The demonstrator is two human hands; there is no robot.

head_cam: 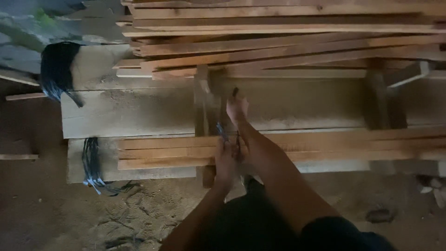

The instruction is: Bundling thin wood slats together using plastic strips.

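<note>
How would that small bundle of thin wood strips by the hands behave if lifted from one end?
The bundle of strips looks long and thin, so it would probably sag and flex. The strips lie loosely stacked, so they may slide apart. Likely fairly light.

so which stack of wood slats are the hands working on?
The small near bundle of slats, lying across the lower board. Both the left hand and right hand are at it; the big slat pile at the top is untouched.

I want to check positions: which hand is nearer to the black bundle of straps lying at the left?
Left. The left hand rests on the slats, closer to the straps; the right hand is farther.
</note>
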